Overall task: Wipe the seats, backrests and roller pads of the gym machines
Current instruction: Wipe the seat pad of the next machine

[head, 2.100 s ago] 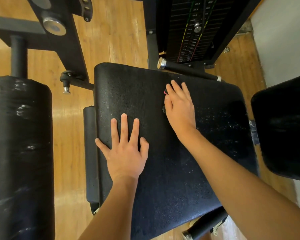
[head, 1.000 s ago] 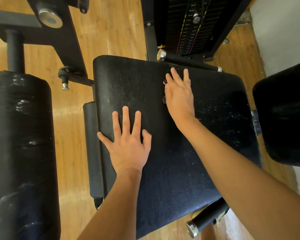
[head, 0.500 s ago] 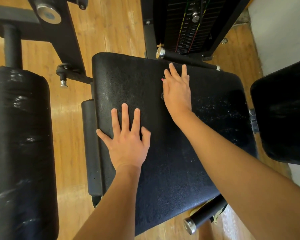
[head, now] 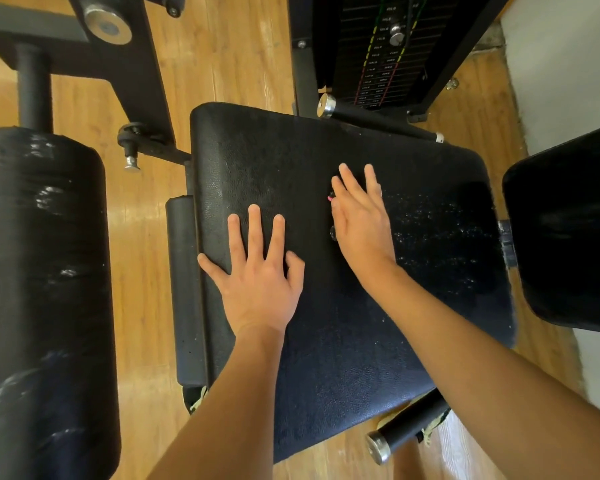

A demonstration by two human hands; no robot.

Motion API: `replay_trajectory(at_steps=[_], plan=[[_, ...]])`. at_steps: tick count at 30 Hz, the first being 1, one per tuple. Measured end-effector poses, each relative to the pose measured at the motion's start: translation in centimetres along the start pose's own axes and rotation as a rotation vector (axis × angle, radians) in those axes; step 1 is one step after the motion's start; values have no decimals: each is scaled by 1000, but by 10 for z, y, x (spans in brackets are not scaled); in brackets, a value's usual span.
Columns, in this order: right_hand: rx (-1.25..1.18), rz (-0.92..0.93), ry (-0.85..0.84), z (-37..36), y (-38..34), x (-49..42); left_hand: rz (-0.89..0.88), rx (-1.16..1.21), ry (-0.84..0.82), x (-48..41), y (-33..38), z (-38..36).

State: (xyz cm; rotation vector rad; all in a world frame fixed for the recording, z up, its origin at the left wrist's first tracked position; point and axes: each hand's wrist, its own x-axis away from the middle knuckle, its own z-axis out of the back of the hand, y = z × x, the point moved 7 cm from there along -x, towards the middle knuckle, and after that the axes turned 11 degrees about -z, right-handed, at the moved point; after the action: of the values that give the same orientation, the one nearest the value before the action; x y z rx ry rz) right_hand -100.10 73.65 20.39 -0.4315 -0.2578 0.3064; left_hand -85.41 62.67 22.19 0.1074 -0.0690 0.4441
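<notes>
L hand (head: 260,282) lies flat on the near-left part of the black seat pad (head: 326,358), fingers straight & spread, holding nothing. R hand (head: 361,220) presses the pad's centre, fingers straight & close together. A small dark item w/ a pink fleck peeks out at its thumb side; cannot tell what it is. The pad is a rounded rectangle of pebbled vinyl, w/ pale flecks scattered to the R of the R hand. A fat cylindrical roller pad (head: 42,289), black w/ scuffed white marks, stands at L, and another black cushion (head: 568,237) at R. Beyond is a weight stack (head: 378,57) in a black steel frame. Glossy wood-plank floor (head: 222,46) lies beneath.
</notes>
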Motion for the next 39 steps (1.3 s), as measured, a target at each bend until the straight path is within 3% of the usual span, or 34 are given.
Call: replay_trajectory(at_steps=[5,15,24,33,39], plan=[[15,-23,-3,1,-4,-24,6,4,-19,-1,0,0],[-69,11,10,-2,16,54,12,5,-20,-1,-1,0],[-2,-6,13,2,3,7,9,-13,-31,-1,0,-1],[-93,26,54,-5,23,91,13,3,-38,-1,0,0],[-19,58,37,-4,14,50,11,-5,-40,-1,0,2]])
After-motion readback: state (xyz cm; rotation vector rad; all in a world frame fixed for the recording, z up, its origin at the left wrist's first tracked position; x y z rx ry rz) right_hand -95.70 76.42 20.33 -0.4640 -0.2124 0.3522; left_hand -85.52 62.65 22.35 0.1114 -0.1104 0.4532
